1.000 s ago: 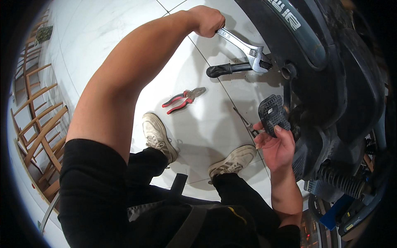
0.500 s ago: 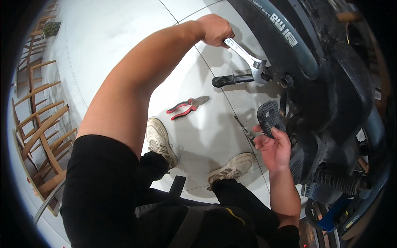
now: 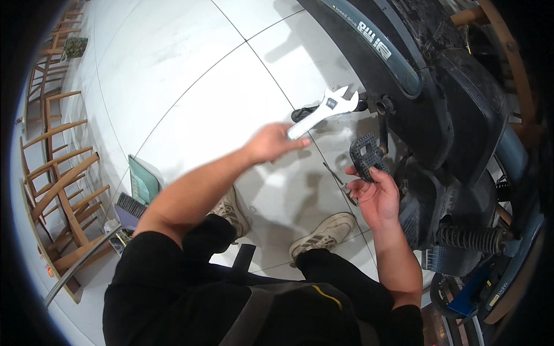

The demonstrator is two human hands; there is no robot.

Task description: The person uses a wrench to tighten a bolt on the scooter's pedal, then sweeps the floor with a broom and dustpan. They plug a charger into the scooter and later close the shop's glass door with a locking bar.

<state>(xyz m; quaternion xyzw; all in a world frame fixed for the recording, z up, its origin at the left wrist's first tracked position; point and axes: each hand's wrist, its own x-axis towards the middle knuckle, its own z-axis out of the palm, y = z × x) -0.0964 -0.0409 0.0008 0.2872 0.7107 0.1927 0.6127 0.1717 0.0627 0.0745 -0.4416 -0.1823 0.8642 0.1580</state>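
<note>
Left hand (image 3: 271, 142) grips a silver adjustable wrench (image 3: 323, 111) — lifted clear of the black crank (image 3: 382, 121); right hand (image 3: 375, 193) clasps the black studded pedal (image 3: 367, 154). Probably mid-loosening — re-seating the wrench likely follows.

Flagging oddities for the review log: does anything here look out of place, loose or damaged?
Yes. The pedal is off its crank, held in the right hand. The left hand holds a wrench in mid-air. The bike's body looks dusty and scuffed.
</note>
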